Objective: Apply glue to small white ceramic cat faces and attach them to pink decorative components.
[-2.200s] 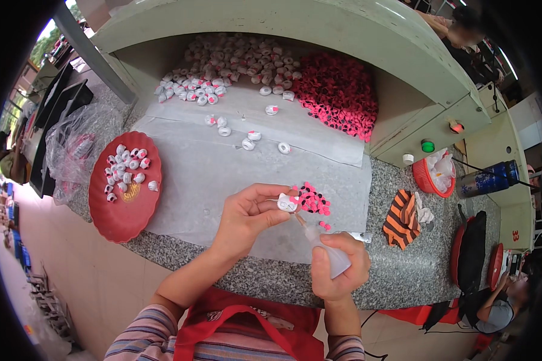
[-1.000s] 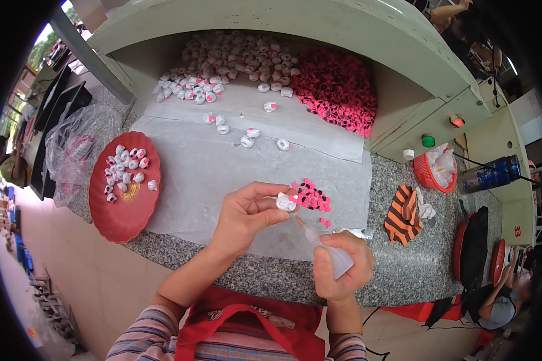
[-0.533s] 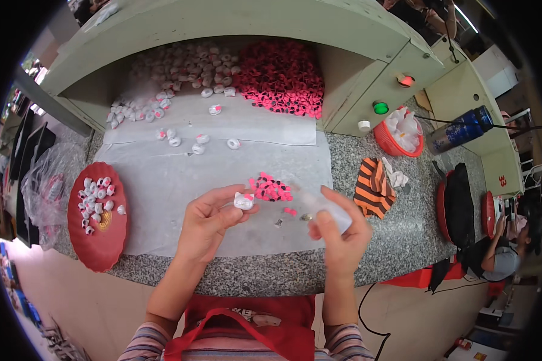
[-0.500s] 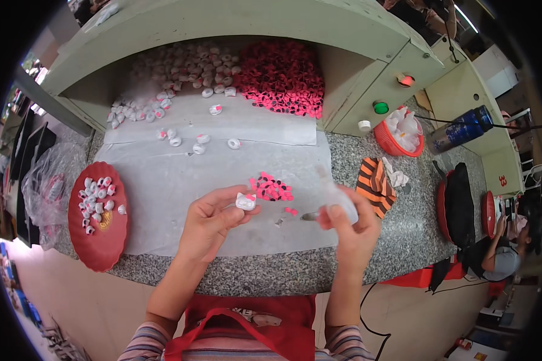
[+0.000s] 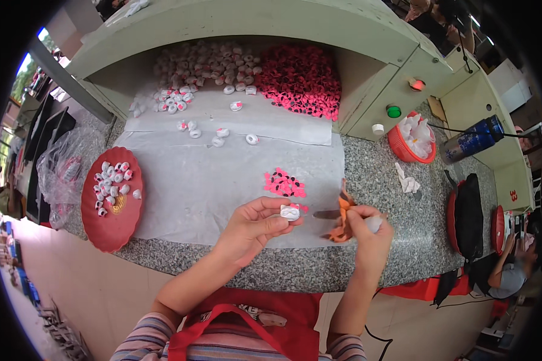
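Left hand (image 5: 250, 231) pinching a white cat-face piece (image 5: 289, 212) above the paper (image 5: 193, 192), near its front edge.
The right hand (image 5: 372, 236) is clamped on an orange cloth (image 5: 341, 220) and a mostly hidden pale bottle (image 5: 374, 224), by the paper's right edge. Pink bits (image 5: 285, 183) lie just beyond the piece; broad paper separates left hand from red dish (image 5: 109, 234); worktop (image 5: 307, 268) borders the front.

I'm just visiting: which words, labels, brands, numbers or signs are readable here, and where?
Right-hand pale green panel: a red number, legible; I don't copy it out.
Red apron: pale lettering, partly lost in folds.
Blue flask: pale markings, too small to read.
Red plate: a gold design; too small to tell whether it includes writing.
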